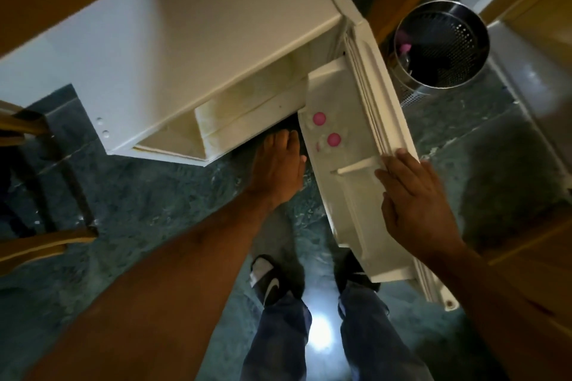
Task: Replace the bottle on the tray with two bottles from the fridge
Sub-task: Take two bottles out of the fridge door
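I look straight down on a small white fridge (173,49) whose door (383,120) stands open to the right. Two bottles with pink caps, one (319,118) and the other (334,139), stand in the door shelf. My left hand (278,164) reaches down between the fridge body and the door, fingers together and empty, close to the bottles but apart from them. My right hand (414,198) lies flat on the door's top edge, fingers spread over the door's top edge. No tray is in view.
A perforated steel bin (442,46) holding a pink-capped bottle stands behind the door at the right. A wooden chair (34,182) is at the left. Wooden furniture edges frame the top and right. My feet (272,281) stand on the dark marbled floor.
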### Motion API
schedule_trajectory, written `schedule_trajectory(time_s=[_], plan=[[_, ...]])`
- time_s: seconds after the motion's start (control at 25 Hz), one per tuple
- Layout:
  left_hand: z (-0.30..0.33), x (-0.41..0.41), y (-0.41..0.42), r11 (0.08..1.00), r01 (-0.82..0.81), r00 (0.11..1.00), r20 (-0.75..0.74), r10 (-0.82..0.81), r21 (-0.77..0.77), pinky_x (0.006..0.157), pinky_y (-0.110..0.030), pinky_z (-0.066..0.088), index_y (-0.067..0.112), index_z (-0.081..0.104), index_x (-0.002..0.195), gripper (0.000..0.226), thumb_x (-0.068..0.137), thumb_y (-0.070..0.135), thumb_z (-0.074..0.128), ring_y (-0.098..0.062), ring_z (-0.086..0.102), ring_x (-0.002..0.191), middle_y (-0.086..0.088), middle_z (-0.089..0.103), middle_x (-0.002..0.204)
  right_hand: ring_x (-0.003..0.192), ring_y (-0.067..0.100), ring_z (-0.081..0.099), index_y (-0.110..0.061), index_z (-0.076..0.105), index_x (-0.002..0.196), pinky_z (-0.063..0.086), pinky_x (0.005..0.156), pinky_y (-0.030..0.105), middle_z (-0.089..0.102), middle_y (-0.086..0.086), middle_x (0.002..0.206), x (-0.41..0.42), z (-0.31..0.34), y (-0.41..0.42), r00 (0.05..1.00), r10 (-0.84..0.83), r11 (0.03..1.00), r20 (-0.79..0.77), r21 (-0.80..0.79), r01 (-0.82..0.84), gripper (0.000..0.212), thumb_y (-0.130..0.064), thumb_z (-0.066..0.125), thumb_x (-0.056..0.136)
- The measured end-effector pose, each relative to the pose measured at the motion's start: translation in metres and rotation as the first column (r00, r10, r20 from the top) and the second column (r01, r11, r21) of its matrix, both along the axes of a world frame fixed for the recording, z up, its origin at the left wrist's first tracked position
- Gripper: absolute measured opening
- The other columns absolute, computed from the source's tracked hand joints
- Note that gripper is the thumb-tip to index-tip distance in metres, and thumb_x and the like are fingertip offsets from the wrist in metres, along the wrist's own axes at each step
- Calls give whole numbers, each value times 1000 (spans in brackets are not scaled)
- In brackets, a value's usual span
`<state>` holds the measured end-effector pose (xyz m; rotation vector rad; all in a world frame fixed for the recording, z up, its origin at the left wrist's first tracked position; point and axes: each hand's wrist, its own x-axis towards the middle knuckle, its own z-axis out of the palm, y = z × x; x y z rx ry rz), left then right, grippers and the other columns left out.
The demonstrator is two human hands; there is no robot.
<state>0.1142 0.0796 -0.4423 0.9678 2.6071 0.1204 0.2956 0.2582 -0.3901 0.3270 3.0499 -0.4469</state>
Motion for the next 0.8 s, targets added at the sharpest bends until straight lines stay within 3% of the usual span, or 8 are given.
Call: schedule_trajectory(time_s=[0.16,0.32,0.44,0.52,0.6,0.72,0.8], plan=[[-12,-13,26,996,92,996,-1,-92,8,92,-46,43,2,38,137,56,91,29,54,-36,47,115,-18,49,130,137,35,34,-4,60,122,24,111,61,49,18,141,4,3,15,999,-26,998,23,52,25,43,-2,60,79],[-32,-37,53,971,239,971,-9,-239,10,93,-47,45,2,40,136,56,86,16,60,-38,48,116,-19,50,131,127,39,46,1,63,117,34,105,60,58,22,130,-5,4,7,972,-222,974,-76,38,225,36,-6,61,81],[-45,-50,67,912,401,913,42,-405,88,97,-51,44,-2,40,137,58,83,3,59,-43,47,120,-25,48,136,107,34,59,3,65,109,46,95,46,66,22,113,-20,1,-41,895,-357,933,-267,-139,331,27,-4,60,84],[-62,-59,70,863,498,861,67,-504,87,101,-50,42,0,37,141,61,84,1,59,-43,43,126,-25,42,143,101,28,61,1,66,109,47,94,35,67,19,110,-41,-17,-84,865,-449,872,-225,-324,368,25,-5,59,86],[-69,-66,71,855,513,847,112,-519,78,105,-49,38,6,32,145,62,87,2,56,-41,38,132,-24,35,149,109,29,59,0,58,120,42,96,27,61,19,123,-65,-35,-108,822,-569,725,-9,-478,496,35,-3,58,86],[-73,-72,77,865,495,850,159,-502,81,108,-49,36,12,28,147,62,91,6,53,-39,35,135,-21,32,152,132,32,39,-11,22,146,37,98,23,29,16,151,-102,-70,-96,580,-732,361,357,-519,775,73,3,57,83],[-76,-76,83,854,513,834,185,-520,90,108,-49,38,11,32,145,58,91,8,53,-39,35,135,-22,34,150,139,30,28,-19,9,150,31,109,31,18,11,157,-125,-94,-76,451,-785,174,424,-547,819,83,-4,59,86]])
